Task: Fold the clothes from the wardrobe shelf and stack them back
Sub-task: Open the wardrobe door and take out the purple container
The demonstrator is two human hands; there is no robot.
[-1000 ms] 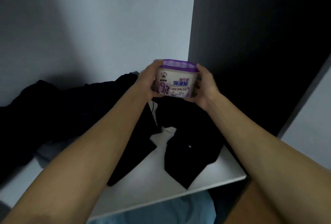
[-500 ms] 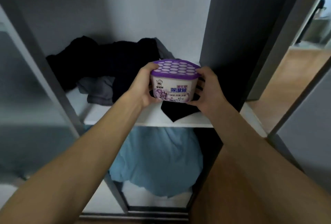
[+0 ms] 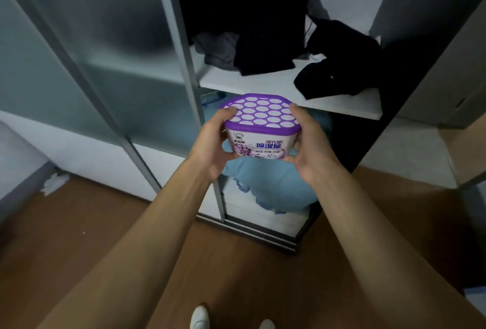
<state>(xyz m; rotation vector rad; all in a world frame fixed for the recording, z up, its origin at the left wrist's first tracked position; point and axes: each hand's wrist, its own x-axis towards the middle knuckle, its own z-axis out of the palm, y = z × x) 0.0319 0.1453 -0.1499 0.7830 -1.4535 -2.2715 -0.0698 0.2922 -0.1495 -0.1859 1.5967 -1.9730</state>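
- Wooden floor (image 3: pixel 236 263) underfoot; open wardrobe ahead, with a frosted sliding door (image 3: pixel 105 52) to the left.
- On the white shelf (image 3: pixel 263 84): black clothes (image 3: pixel 265 26) heaped at the back, a grey garment (image 3: pixel 218 49) just beside them on the left, another black piece (image 3: pixel 339 65) sprawled toward the right front edge. All still unfolded.
- Under the shelf, a bundle of blue fabric (image 3: pixel 271 184).
- Held out in front of the shelf and lower than it, well clear of the clothes: a white tub (image 3: pixel 259 128) with a purple honeycomb lid. Left hand (image 3: pixel 210 149) and right hand (image 3: pixel 310 149) curled round opposite sides, thumbs up on the lid's rim.
- Probably clearing the tub away before any folding starts.
- Keep level: likely a moisture absorber, apt to leak if tipped.
- Set down somewhere flat, apart from the clothes, then free both hands for the first garment.
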